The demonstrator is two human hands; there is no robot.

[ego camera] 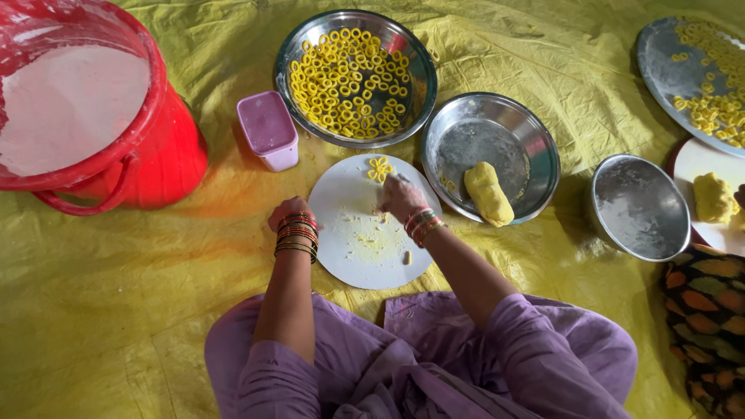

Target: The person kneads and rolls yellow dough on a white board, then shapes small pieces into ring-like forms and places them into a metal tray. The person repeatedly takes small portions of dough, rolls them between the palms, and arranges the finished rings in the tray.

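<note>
At the far left stands a red bucket (147, 147) filled with a pale powder, and just right of it a small pink tub (268, 128) sits on the yellow sheet (116, 310).

Our left hand (289, 213) rests curled at the left rim of the round white board (365, 233), fingers drawn together and holding nothing that we can make out; we judge it best kept there, steadying the board so it does not slide on the cloth.

Our right hand (397, 198) lies on the far part of the board with its fingertips pressed together on a small bit of yellow dough; the piece itself is mostly hidden under the fingers. A few finished dough rings (379, 168) lie just beyond the fingertips at the board's far edge. To shape well, we think the pressure should stay light and even, so each ring matches the rest in thickness, and the crumbs (372, 244) on the middle of the board should be kept out of the piece.

Beyond the board a large steel bowl (411, 58) holds many rings (341, 77). To the right a steel plate (535, 136) carries the dough lump (489, 192), close enough to pinch from. Further right are an empty steel bowl (640, 206), a second board (694, 167) with more dough, and a tray (660, 70) of shaped pieces.
</note>
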